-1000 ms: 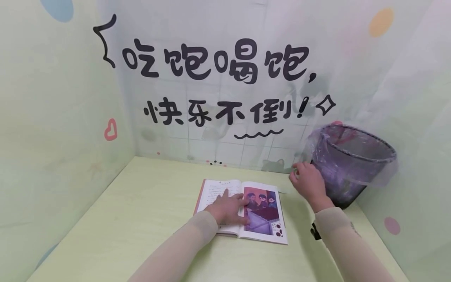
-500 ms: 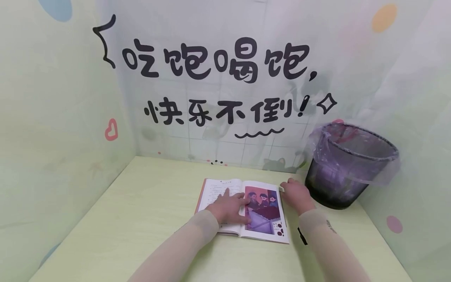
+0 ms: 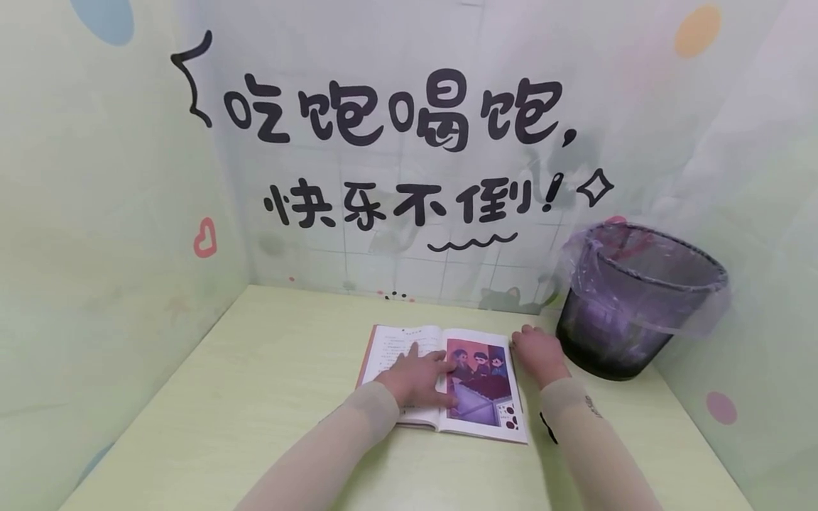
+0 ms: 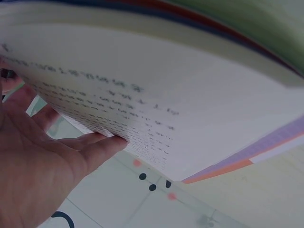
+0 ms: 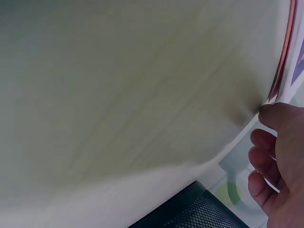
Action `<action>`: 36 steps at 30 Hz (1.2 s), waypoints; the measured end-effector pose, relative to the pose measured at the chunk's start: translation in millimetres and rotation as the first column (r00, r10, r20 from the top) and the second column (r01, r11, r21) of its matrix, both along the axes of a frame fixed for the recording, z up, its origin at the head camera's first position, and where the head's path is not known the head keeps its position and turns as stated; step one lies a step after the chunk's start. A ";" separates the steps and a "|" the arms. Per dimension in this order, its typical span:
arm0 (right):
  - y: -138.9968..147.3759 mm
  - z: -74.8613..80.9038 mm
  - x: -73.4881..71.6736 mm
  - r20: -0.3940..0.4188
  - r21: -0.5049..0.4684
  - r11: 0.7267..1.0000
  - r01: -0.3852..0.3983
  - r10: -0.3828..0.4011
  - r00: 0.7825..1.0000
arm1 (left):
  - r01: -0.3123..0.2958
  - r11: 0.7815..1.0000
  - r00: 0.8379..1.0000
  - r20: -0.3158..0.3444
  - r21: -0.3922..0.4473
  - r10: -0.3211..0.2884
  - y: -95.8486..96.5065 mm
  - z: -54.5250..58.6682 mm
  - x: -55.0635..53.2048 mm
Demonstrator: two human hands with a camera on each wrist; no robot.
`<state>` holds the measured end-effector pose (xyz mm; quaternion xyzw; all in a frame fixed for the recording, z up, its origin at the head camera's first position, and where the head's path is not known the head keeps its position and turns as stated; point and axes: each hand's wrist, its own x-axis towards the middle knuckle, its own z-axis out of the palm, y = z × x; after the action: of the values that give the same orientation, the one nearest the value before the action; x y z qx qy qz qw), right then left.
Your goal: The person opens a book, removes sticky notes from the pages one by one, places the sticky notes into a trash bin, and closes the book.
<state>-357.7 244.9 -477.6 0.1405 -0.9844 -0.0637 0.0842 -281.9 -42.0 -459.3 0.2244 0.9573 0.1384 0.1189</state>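
An open book (image 3: 409,339) lies on the table, a page of text on the left and a coloured picture page on the right. Across its middle my left hand (image 3: 418,380) rests with fingers spread, the thumb side over the picture. In the left wrist view, the fingertips (image 4: 118,141) press on the printed page. My right hand (image 3: 538,355) is at the book's upper right corner. The right wrist view shows its thumb (image 5: 273,114) at the book's edge against a small pale slip (image 5: 271,100), pinched there, with the other fingers curled in.
A dark mesh wastebasket (image 3: 613,341) with a purple plastic liner (image 3: 591,277) stands at the back right, close beyond my right hand. Printed cloth walls (image 3: 396,270) bound the pale table (image 3: 281,341) at the back and sides. A small black item (image 3: 548,429) shows beside my right sleeve.
My right hand has come from beside the wastebasket, left and down to the book's upper right corner, and stays there through the last half second. The left hand holds its place.
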 end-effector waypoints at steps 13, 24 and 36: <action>7.9 2.7 1.5 0.030 -0.053 0.995 0.083 -0.081 0.996 | -0.009 1.000 1.000 -0.001 -0.001 0.009 4.6 5.9 3.2; 17.1 20.2 5.3 0.052 -0.305 0.942 0.142 -0.132 0.990 | -0.006 1.000 1.000 -0.001 -0.004 0.006 4.9 2.1 1.1; 5.8 116.3 15.8 -0.163 -0.387 0.922 -0.029 -0.037 0.986 | -0.009 1.000 1.000 -0.007 0.003 0.009 1.9 -0.7 2.6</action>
<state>-341.9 250.8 -361.3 0.1133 -0.9672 0.1207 0.1927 -279.4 -40.1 -460.1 0.2206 0.9585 0.1395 0.1146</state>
